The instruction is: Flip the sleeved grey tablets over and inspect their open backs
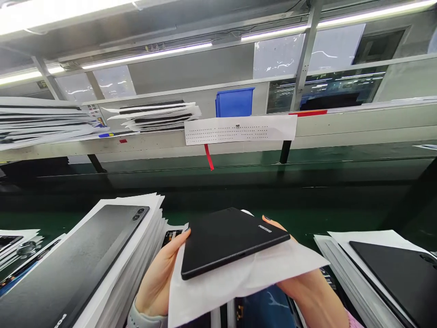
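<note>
A black tablet back cover (235, 239) with a small light logo near one corner is held up in front of me, tilted. Under it lies a sheet of white paper (252, 273) that sticks out toward me. My left hand (164, 269) grips the left edge, thumb on the rim of the cover and the paper. From the right, my right hand (300, 278) supports the cover and paper; its fingers are partly hidden beneath the sheet, with one fingertip showing at the far edge.
To the left is a tall stack of grey tablet back covers (102, 246) interleaved with white paper. Another paper-layered stack with a dark cover (392, 273) is at the right. A shelf ahead carries paper piles (160, 117), a blue bin (235, 102) and a hanging printed strip (239, 128).
</note>
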`<action>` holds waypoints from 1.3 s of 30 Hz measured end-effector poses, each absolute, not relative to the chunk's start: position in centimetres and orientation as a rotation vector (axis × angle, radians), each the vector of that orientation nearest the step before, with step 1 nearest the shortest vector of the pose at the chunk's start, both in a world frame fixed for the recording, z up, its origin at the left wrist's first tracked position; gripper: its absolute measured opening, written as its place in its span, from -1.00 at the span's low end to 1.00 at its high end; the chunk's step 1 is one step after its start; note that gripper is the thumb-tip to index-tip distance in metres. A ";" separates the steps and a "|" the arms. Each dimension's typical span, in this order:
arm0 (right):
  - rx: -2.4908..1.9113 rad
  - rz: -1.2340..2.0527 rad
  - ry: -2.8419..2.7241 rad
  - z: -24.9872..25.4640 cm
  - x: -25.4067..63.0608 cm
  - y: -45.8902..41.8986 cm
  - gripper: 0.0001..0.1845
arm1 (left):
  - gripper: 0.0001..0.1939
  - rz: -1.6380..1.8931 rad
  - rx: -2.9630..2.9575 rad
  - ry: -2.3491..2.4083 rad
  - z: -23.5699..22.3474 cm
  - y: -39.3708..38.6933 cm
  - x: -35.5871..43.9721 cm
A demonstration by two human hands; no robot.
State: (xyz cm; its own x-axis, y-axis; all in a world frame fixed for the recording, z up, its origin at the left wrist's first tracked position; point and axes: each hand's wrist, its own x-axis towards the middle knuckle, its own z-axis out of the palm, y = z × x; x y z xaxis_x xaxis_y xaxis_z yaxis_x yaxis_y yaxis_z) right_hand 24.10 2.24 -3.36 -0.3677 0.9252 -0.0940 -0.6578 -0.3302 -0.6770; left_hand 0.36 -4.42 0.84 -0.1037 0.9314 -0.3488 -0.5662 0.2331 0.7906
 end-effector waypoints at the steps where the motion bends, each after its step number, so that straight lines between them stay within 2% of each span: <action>1: -0.592 1.877 -0.662 -3.2 24.0 2.3 -0.66 | -0.72 1.327 0.436 1.018 0.7 -4.4 0.4; 9: -0.567 1.773 -0.714 -2.6 23.3 2.3 -0.57 | -0.59 1.307 0.160 0.828 0.1 -4.1 2.3; 17: -0.483 1.744 -0.692 -2.9 23.8 2.9 -0.62 | -0.52 1.230 -0.245 0.640 2.2 -4.0 5.2; 20: -0.487 1.751 -0.653 -2.4 23.8 2.4 -0.68 | -0.52 1.250 -0.199 0.657 2.8 -4.0 5.6; 24: -0.473 1.854 -0.629 -1.9 23.8 2.0 -0.64 | -0.52 1.278 -0.130 0.694 2.9 -4.0 5.6; 33: -0.396 1.907 -0.602 -3.6 23.9 3.4 -0.65 | -0.47 1.239 0.075 0.697 0.3 -3.7 4.5; 39: -0.389 1.910 -0.525 -2.6 23.6 3.0 -0.70 | -0.45 1.147 0.214 0.728 0.1 -4.4 3.5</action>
